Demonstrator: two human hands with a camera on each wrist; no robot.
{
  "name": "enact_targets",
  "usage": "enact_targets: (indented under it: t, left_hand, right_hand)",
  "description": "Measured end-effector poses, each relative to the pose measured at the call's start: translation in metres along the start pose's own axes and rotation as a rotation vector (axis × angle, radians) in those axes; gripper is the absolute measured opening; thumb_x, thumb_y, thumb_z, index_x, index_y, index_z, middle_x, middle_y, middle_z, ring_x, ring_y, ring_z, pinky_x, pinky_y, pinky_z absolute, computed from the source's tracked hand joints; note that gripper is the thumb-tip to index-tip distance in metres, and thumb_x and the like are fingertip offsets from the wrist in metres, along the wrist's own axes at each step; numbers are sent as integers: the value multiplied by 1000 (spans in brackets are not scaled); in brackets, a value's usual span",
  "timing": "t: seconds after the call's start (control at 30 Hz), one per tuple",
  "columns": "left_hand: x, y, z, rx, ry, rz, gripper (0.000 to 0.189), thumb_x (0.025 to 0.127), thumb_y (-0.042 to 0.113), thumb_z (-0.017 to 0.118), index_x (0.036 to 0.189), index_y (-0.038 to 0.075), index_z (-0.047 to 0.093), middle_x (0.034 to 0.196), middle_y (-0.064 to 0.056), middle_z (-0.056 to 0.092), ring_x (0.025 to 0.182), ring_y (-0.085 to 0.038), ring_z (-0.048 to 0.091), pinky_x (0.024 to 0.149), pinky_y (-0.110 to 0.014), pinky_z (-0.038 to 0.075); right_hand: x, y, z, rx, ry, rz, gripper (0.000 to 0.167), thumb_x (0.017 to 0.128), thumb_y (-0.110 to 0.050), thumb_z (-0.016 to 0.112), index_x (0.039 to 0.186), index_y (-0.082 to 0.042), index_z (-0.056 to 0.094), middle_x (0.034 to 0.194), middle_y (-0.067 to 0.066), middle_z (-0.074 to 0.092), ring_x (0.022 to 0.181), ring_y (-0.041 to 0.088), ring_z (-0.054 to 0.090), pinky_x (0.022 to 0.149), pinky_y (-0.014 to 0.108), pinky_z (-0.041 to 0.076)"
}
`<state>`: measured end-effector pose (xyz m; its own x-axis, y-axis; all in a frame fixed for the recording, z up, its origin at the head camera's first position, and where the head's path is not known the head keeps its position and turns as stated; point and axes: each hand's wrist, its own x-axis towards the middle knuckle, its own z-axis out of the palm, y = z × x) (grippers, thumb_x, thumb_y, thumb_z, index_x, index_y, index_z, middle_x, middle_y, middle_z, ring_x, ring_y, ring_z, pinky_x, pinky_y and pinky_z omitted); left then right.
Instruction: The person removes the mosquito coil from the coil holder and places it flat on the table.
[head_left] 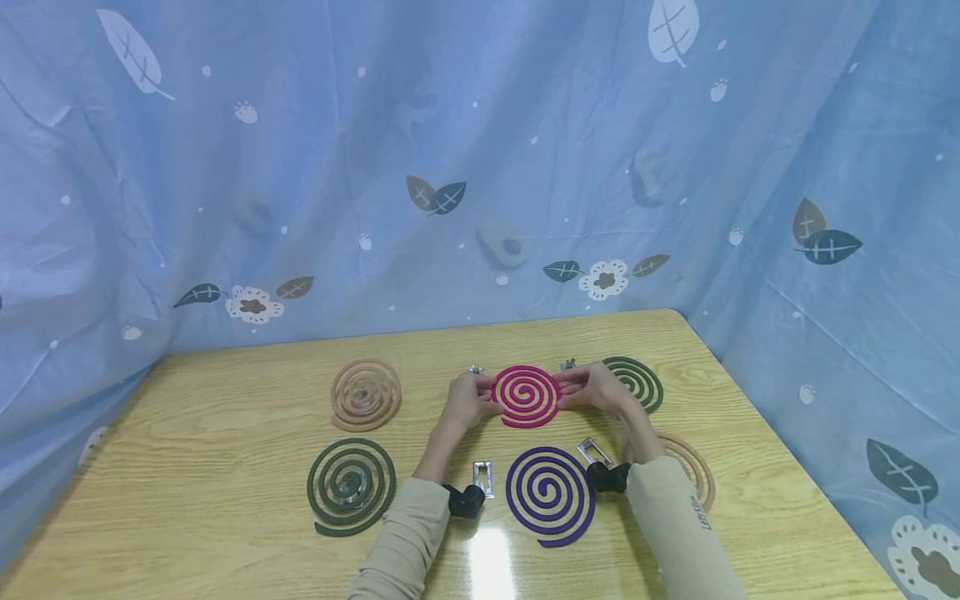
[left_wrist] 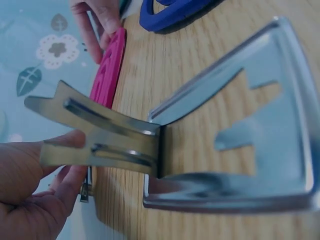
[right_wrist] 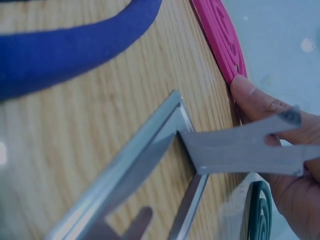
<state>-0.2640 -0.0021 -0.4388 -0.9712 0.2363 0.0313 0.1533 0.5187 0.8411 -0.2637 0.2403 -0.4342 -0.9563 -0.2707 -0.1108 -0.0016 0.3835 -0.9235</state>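
Observation:
A pink mosquito coil (head_left: 517, 406) lies flat between my two hands near the table's far side. My left hand (head_left: 467, 400) holds its left edge with thumb and fingers. On the opposite edge my right hand (head_left: 596, 387) pinches the coil; its thumb (right_wrist: 245, 90) shows on the rim in the right wrist view. Below the coil is a purple mosquito coil (head_left: 550, 497), which looks blue in the wrist views. A metal coil stand (head_left: 483, 479) with a raised tongue is close under my left wrist, partly covering the left hand's grip in that wrist view. Another metal stand (head_left: 595, 452) is by my right wrist.
At left lie a tan coil (head_left: 367, 394) and a dark green coil (head_left: 352, 486), each with metal at its centre. Another green coil (head_left: 648, 383) and a tan coil (head_left: 693, 467) are partly behind my right arm. Small stands (head_left: 567, 364) sit beyond my hands, before the blue curtain (head_left: 480, 167).

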Motion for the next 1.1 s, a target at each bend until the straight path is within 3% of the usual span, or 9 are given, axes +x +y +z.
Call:
enact_targets:
  t: [0.33,0.77,0.93,1.1]
  left_hand:
    - [0,1,-3,9,1,23,44,72,-6,79,114,-11,63,105,-23,68,94,-29,67,80,-26,57]
    - [-3,6,-2,13,0,-42,46,72,-6,78,115,-10,62,106,-21,67,96,-28,65,83,-28,57]
    - [-2,6,-1,31,7,-27,44,72,-7,78,113,-11,63,105,-22,67,95,-28,66,82,-28,57]
    - [-3,6,-1,54,9,-18,42,72,-8,78,111,-11,64,101,-22,67,92,-28,65,80,-30,57]
  right_hand:
    - [0,-3,-1,-10,-5,-1,44,80,9,72,120,17,56,104,27,66,92,28,68,77,26,59]
    - [0,-3,1,-26,8,25,43,79,7,73,118,16,58,101,25,68,88,23,69,79,27,58]
    - [-1,-4,2,-42,17,17,42,79,7,73,118,16,58,102,25,68,90,25,69,80,28,58]
    - [-4,-8,4,-121,49,24,43,77,5,75,116,13,60,102,23,68,90,26,68,83,31,57]
